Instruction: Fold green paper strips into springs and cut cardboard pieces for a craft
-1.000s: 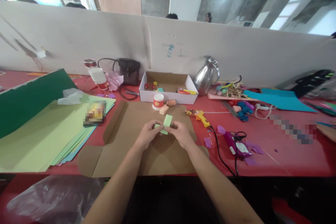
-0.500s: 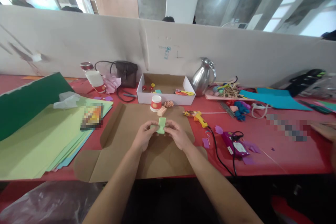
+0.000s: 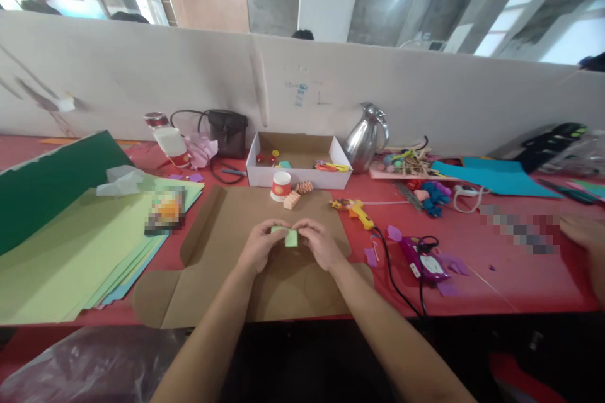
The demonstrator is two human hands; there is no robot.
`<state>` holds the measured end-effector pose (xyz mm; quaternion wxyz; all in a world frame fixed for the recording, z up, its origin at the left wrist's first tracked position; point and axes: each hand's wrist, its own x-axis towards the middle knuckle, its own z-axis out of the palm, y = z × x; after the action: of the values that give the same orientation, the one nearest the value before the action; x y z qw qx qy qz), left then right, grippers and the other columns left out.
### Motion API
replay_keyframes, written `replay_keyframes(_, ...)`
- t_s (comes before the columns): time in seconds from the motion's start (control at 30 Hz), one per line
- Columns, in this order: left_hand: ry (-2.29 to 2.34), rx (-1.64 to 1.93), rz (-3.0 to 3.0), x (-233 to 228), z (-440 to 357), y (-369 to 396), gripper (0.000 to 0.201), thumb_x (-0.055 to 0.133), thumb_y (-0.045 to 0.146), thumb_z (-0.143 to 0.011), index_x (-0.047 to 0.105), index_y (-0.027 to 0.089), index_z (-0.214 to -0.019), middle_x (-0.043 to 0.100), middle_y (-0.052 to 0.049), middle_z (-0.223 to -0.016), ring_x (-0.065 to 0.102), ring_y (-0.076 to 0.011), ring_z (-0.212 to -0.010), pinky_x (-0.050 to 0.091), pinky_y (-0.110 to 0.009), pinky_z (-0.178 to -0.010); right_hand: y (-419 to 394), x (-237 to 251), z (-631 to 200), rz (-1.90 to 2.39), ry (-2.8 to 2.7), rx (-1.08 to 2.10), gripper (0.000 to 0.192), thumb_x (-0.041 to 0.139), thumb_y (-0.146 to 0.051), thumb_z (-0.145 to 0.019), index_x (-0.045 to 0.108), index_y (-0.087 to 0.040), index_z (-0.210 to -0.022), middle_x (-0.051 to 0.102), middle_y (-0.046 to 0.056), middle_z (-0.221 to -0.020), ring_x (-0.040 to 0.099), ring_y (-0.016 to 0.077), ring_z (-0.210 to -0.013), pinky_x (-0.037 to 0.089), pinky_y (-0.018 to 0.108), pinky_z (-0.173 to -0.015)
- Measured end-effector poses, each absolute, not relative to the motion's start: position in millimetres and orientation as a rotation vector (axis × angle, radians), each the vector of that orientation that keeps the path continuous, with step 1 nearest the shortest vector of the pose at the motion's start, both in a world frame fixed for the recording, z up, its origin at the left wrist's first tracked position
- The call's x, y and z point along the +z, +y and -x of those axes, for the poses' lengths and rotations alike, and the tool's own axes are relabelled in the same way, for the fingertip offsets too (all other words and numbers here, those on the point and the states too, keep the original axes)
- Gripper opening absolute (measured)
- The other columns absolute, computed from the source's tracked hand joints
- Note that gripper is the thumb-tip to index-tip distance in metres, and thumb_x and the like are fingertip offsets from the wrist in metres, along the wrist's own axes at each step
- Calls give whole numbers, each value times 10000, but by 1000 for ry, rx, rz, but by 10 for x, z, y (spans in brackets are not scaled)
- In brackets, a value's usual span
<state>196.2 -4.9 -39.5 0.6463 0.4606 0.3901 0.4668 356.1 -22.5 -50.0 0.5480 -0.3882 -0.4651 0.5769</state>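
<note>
Both the left hand and the right hand pinch a small light-green folded paper strip between them above the flattened brown cardboard sheet, the folding seemingly partway done, with a loose end left.

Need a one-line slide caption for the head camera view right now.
Left hand and right hand pinch a small green folded paper over a flattened cardboard sheet on a cluttered red table.

Bright overhead glare; soft focus (edges bowed, blurred).
</note>
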Motion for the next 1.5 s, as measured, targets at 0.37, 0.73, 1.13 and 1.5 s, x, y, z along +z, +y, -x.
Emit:
replay_keyframes(0.37, 910, 1170, -1220, -451, -2000, -58, 243, 762, 305, -688, 656, 170, -860, 670, -8, -790, 593, -132, -709, 456, -240, -679, -273, -475, -3551, 1055, -1203, 1106, 122, 688, -285, -726, 591, -213, -744, 554, -38, -689, 492, 130, -648, 384, 252, -626)
replay_keyframes(0.73, 926, 1124, -1291, -456, -1963, -53, 194, 746, 317, -701, 703, 164, -812, 661, 4, -715, 567, -128, -650, 409, -233, -633, -269, -457, -3581, 970, -1258, 1272, 177, 650, -277, -768, 591, -231, -928, 548, -45, -717, 535, 105, -559, 384, 230, -493)
replay_keyframes(1.13, 863, 1125, -1152, -466, -1961, -30, 183, 720, 251, -714, 775, 163, -864, 744, -54, -815, 633, -179, -769, 457, -282, -764, -235, -482, -3568, 938, -1052, 1468, 216, 675, -264, -716, 592, -226, -911, 577, -56, -718, 568, 85, -521, 393, 204, -481)
replay_keyframes(1.5, 890, 1206, -1115, -485, -1987, -38, 119, 729, 224, -671, 757, 177, -776, 721, -26, -753, 621, -151, -711, 462, -259, -719, -247, -454, -3543, 895, -984, 1529, 188, 674, -276, -697, 595, -225, -859, 624, -43, -728, 600, 99, -540, 422, 213, -496)
